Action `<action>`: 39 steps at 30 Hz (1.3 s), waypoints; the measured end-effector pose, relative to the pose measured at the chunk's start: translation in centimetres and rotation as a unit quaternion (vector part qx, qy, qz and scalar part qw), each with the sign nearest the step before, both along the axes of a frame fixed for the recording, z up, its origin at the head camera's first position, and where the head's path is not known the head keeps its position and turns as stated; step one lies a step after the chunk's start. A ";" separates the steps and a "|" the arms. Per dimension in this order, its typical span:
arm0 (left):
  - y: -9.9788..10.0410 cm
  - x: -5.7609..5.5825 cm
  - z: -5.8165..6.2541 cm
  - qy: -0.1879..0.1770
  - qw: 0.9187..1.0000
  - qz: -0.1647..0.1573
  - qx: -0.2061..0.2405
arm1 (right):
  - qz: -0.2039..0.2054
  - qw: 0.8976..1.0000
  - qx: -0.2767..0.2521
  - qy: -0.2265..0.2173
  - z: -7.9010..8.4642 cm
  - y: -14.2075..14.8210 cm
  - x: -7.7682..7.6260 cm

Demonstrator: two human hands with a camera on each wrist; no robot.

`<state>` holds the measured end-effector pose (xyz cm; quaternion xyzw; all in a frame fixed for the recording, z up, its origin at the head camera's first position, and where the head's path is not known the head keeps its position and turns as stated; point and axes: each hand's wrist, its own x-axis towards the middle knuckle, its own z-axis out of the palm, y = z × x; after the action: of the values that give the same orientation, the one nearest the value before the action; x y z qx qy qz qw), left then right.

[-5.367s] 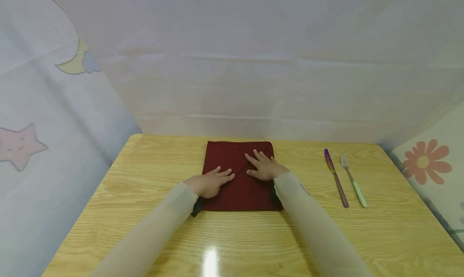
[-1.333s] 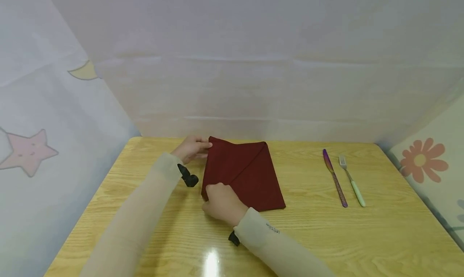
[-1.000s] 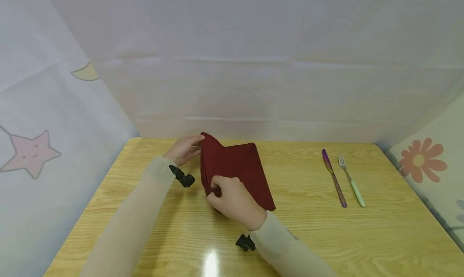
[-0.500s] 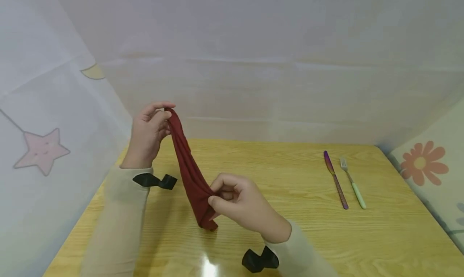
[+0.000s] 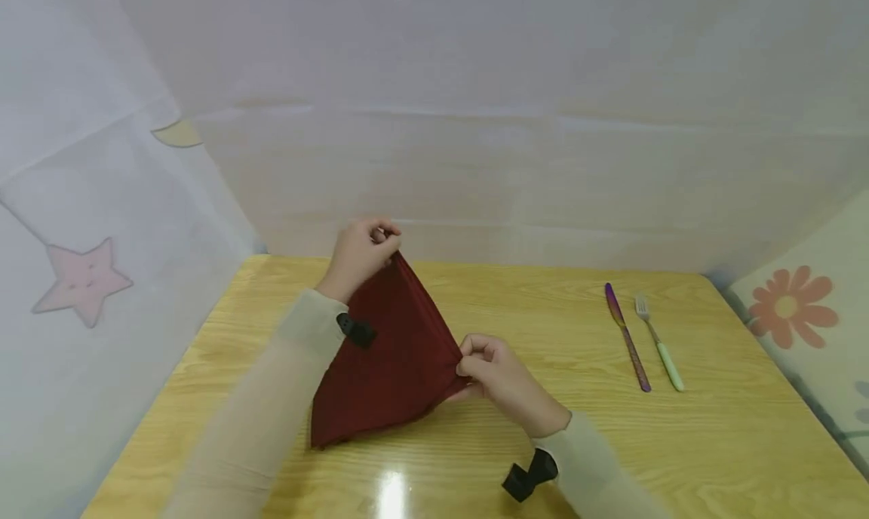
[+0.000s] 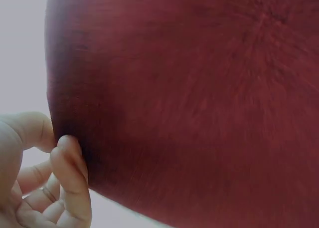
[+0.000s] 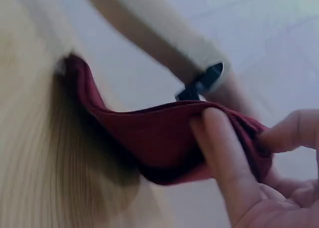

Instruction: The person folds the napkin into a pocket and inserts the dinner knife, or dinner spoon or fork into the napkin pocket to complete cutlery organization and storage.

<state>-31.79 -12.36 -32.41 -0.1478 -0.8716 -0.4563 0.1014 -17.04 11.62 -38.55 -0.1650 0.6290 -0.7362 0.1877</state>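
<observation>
A dark red cloth napkin (image 5: 387, 353), folded in layers, is lifted and tilted above the table, its lower left corner close to the wood. My left hand (image 5: 360, 255) pinches its top corner between thumb and fingers. Lower down on the right, my right hand (image 5: 509, 383) grips another corner. Across the left wrist view spreads the napkin's broad flat face (image 6: 189, 103), with my left fingertips (image 6: 67, 153) at its edge. In the right wrist view, several folded layers (image 7: 154, 133) show between my right thumb and fingers, and the far end droops toward the table.
On the right of the wooden table (image 5: 733, 428) lie a purple knife (image 5: 627, 338) and a fork (image 5: 660, 344) with a pale green handle, side by side. Pale cloth walls (image 5: 462, 127) stand behind and beside the table.
The napkin lay flat under both hands, then was gripped at its left side and lifted. Since half a second ago it has swung from edge-on to broad face, and both hands have moved right.
</observation>
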 end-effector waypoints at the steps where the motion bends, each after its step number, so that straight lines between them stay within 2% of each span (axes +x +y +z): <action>1: 0.3 -0.5 -1.1 -0.015 1.000 -0.007 0.000 | -0.008 0.999 0.036 -0.005 -0.5 0.5 -0.3; 3: 1.1 -1.0 -2.6 -0.041 0.999 -0.024 0.000 | -0.012 0.993 0.115 -0.001 -1.3 1.4 -0.6; 5: 2.2 -1.0 -3.2 -0.060 0.997 -0.038 0.000 | -0.005 0.981 0.191 0.021 -1.6 2.2 -0.8; 7: 3.5 -0.8 -3.2 -0.075 0.996 -0.056 -0.002 | 0.004 0.962 0.269 0.057 -1.8 3.0 -0.9; 10: 5.4 -0.6 -3.0 -0.093 0.992 -0.088 -0.005 | 0.013 0.926 0.362 0.106 -1.8 4.2 -1.1; 12: 6.5 -0.5 -3.1 -0.098 0.989 -0.113 -0.018 | 0.012 0.904 0.410 0.117 -1.7 5.0 -1.2; 13: 6.9 -0.5 -3.1 -0.099 0.987 -0.126 -0.027 | 0.012 0.897 0.426 0.117 -1.7 5.5 -1.3; 16: 7.8 -0.4 -3.5 -0.114 0.974 -0.186 -0.062 | 0.001 0.881 0.463 0.099 -1.5 6.7 -1.5; 20: 8.0 -0.2 -4.4 -0.136 0.945 -0.273 -0.120 | -0.032 0.856 0.512 0.070 -1.6 8.1 -2.0; 21: 7.9 -0.1 -4.6 -0.137 0.940 -0.284 -0.131 | -0.037 0.850 0.522 0.065 -1.6 8.4 -2.1; 23: 7.3 0.2 -5.0 -0.133 0.938 -0.287 -0.143 | -0.039 0.841 0.537 0.063 -1.8 9.0 -2.3; 25: 6.3 0.7 -5.2 -0.125 0.943 -0.270 -0.149 | -0.039 0.838 0.541 0.061 -1.9 9.5 -2.5; 31: 2.2 2.3 -5.7 -0.097 0.962 -0.184 -0.176 | -0.044 0.846 0.527 0.061 -2.0 9.7 -2.8; 34: 0.1 3.2 -6.1 -0.091 0.971 -0.146 -0.164 | -0.051 0.849 0.524 0.053 -2.2 9.5 -2.9; 37: -1.5 3.8 -6.4 -0.098 0.977 -0.116 -0.153 | -0.057 0.852 0.518 0.054 -2.4 9.5 -2.9; 39: -2.2 3.9 -6.6 -0.105 0.978 -0.107 -0.147 | -0.058 0.854 0.514 0.059 -2.5 9.6 -2.9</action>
<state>-27.90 -14.53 -38.99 -0.2050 -0.9141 -0.3441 -0.0629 -19.92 21.22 -41.08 -0.0514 0.9361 -0.3065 0.1646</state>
